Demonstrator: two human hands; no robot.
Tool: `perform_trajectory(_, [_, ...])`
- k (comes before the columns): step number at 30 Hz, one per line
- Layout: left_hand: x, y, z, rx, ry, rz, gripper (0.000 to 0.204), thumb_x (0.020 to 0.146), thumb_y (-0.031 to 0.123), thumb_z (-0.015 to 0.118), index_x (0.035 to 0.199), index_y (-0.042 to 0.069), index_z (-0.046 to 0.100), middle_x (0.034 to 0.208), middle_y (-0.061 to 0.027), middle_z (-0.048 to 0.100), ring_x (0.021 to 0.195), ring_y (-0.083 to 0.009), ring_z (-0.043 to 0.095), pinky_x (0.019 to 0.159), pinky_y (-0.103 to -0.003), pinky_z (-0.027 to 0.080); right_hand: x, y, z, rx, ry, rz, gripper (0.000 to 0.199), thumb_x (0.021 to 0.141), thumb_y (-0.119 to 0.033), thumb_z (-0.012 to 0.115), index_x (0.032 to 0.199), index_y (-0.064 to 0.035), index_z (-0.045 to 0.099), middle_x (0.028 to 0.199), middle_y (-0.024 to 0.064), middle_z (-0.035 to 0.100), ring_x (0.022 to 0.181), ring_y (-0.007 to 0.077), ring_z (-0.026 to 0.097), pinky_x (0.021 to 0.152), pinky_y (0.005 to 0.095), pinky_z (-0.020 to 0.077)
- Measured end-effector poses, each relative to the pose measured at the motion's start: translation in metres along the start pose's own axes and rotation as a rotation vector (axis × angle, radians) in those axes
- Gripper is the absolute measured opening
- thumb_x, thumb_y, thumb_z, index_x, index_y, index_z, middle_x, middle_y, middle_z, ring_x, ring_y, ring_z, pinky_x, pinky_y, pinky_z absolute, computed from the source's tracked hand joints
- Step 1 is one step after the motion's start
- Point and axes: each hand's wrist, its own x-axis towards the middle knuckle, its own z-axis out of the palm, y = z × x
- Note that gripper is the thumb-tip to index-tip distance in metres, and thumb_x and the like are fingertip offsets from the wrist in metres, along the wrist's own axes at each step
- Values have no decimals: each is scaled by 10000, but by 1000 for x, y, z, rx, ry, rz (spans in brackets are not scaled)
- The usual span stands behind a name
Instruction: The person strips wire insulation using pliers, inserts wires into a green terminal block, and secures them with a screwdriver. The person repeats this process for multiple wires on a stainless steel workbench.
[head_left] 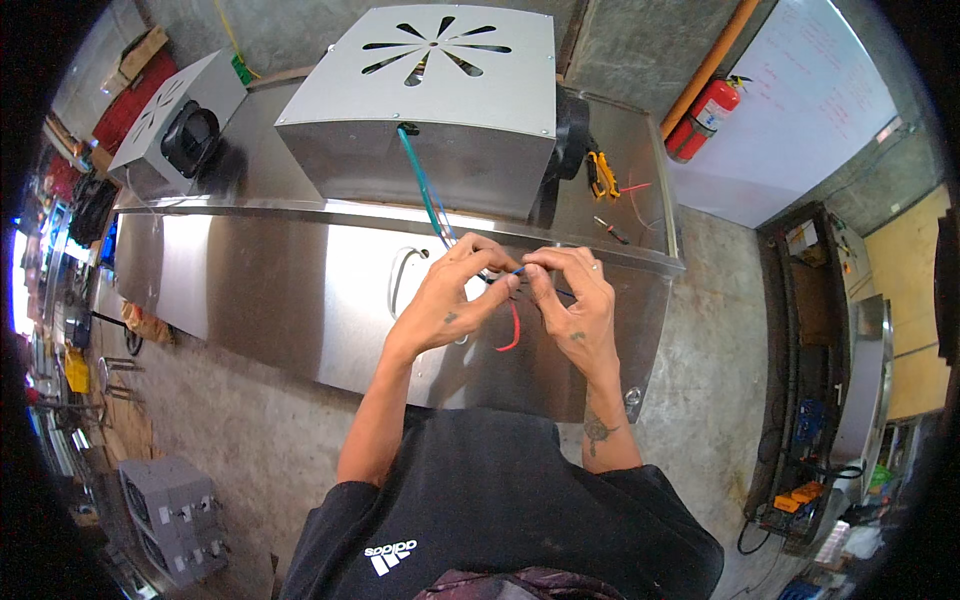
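Observation:
My left hand (pixel 455 290) pinches a thin blue wire (pixel 519 270) between thumb and fingers. Close beside it, my right hand (pixel 575 305) grips the same wire, thumb against fingertips. Below the hands hangs a red wire (pixel 515 330) with a curled end. A green cable (pixel 418 170) comes out of a hole near the top of the front of a large grey metal box (pixel 480 165) and runs down to the left hand, with thinner wires beside it. My fingers hide part of the wires.
Yellow-handled pliers (pixel 603 175) and a small screwdriver (pixel 611 231) lie right of the box on the steel table (pixel 270 270). A smaller metal box (pixel 150 160) stands at the far left. A red fire extinguisher (pixel 703 120) is beyond the table's right end, before a whiteboard (pixel 800 110).

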Motion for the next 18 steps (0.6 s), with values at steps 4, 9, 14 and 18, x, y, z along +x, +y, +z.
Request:
perform_trajectory(4, [0, 1, 2, -48, 24, -79, 169, 993, 130, 743, 1072, -18, 762, 964, -116, 726, 935, -250, 705, 862, -399, 542, -2, -3, 4, 260, -55, 271, 187, 1038, -152, 736, 1163, -15, 759, 1073, 56, 769, 935, 121, 674, 820, 279, 520])
perform_trajectory(9, [-3, -4, 5, -74, 78, -105, 175, 991, 138, 733, 1041, -27, 766, 872, -111, 724, 852, -234, 685, 821, -388, 523, -2, 4, 9, 542, -21, 420, 222, 1052, -141, 717, 1219, 4, 739, 1091, 50, 758, 960, 104, 668, 855, 281, 533])
perform_trajectory(14, [-5, -9, 5, -71, 82, -41, 163, 971, 139, 736, 1014, -15, 766, 851, -100, 708, 814, -214, 652, 788, -383, 495, 6, 2, -2, 319, -164, 195, 212, 1020, -82, 726, 1220, -14, 741, 1102, 63, 746, 969, 144, 687, 849, 298, 546])
perform_trajectory(18, [-6, -7, -1, -40, 0, -78, 155, 966, 157, 750, 992, 4, 766, 826, -75, 678, 774, -185, 603, 758, -390, 463, 7, 6, -8, 237, -245, 62, 186, 970, -49, 733, 1151, -12, 718, 1080, 128, 728, 988, 273, 713, 869, 390, 563])
